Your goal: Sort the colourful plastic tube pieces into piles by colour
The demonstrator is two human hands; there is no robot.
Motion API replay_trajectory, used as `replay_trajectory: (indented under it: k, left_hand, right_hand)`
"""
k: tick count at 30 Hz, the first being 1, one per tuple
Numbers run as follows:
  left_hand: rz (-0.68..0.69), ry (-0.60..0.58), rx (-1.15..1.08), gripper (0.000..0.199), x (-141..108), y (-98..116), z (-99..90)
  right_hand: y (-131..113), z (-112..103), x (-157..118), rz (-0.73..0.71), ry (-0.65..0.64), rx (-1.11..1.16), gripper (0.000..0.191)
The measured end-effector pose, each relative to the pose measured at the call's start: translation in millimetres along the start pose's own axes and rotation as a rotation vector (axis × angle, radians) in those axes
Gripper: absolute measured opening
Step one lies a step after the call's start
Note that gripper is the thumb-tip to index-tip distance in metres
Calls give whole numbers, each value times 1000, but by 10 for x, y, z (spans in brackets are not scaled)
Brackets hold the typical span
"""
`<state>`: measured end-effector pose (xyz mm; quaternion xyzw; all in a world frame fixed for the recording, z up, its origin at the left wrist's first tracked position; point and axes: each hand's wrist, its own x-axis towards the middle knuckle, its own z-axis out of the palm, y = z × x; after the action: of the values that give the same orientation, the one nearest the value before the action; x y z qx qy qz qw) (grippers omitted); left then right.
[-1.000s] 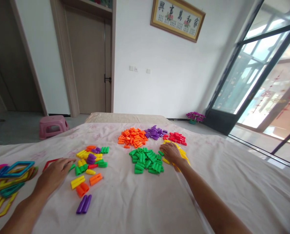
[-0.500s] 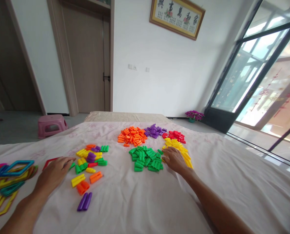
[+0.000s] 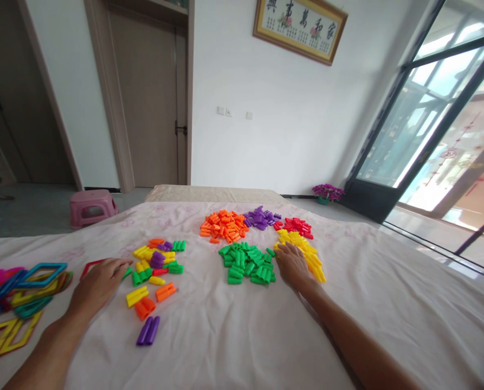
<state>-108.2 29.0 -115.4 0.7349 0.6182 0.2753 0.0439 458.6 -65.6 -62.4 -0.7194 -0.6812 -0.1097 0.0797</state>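
Observation:
My left hand (image 3: pixel 102 281) rests low over the cloth with its fingers stretched out. Its fingertips are beside a green plastic piece (image 3: pixel 127 272), partly hidden, at the edge of a mixed group of tube-shaped pieces in yellow (image 3: pixel 137 296), orange (image 3: pixel 166 292) and purple (image 3: pixel 148 330). Behind that hand, part of a red frame piece (image 3: pixel 88 266) shows. My right hand (image 3: pixel 294 264) lies with fingers spread against the near left side of the yellow pile (image 3: pixel 313 260). Just left of it is the green pile (image 3: pixel 245 264).
Orange (image 3: pixel 224 226), purple (image 3: pixel 261 218) and red (image 3: pixel 296 227) piles lie farther back on the pale tablecloth (image 3: pixel 225 336). Colourful open frame pieces (image 3: pixel 42 274) overlap at the left. A pink stool (image 3: pixel 93 208) stands beyond the table.
The camera view has shifted slightly, so everything sits a little farther right. Both hands stay at nearly the same places; the piles look unchanged.

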Motion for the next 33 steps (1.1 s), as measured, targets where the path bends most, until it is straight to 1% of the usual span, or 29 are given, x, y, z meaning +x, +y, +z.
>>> replay_trajectory:
  k: [3,6,9,12,15,17,19,22,25,27,29,31,33]
  left_hand:
    - [-9,-11,-5,45,0,17,-12]
    - [-22,-7,5,46,-12,56,-37]
    - [-26,-3,20,46,-26,95,-58]
    - [-23,5,33,45,-34,115,-67]
    - [-21,18,41,45,-38,131,-73]
    - [-32,23,42,44,-42,151,-84]
    - [-40,24,40,43,-47,175,-100]
    - [-45,16,33,42,-51,202,-121]
    - [-43,15,20,42,-53,211,-127]
    - [-36,21,11,43,-53,210,-124]
    - [-35,27,6,42,-53,207,-119]
    - [-38,29,7,41,-51,204,-116]
    - [-41,28,8,41,-49,203,-114]
  right_hand:
    - [-24,-9,62,-59,11,-9,37]
    - [-18,-28,132,-96,-16,10,38]
    - [-2,-18,156,-95,-8,35,42]
    - [-34,58,94,-63,30,136,50]
    - [-168,193,-12,-10,6,235,56]
    - [-296,279,-57,35,-17,229,56]
    - [-416,334,-60,65,-9,187,55]
    - [-512,353,0,20,10,144,52]
    - [-497,317,69,-36,-1,161,51]
    - [-472,255,94,0,12,202,52]
    - [-493,149,100,47,76,234,52]
    - [-612,0,97,16,163,260,48]
    - [-853,-166,93,-108,199,310,42]
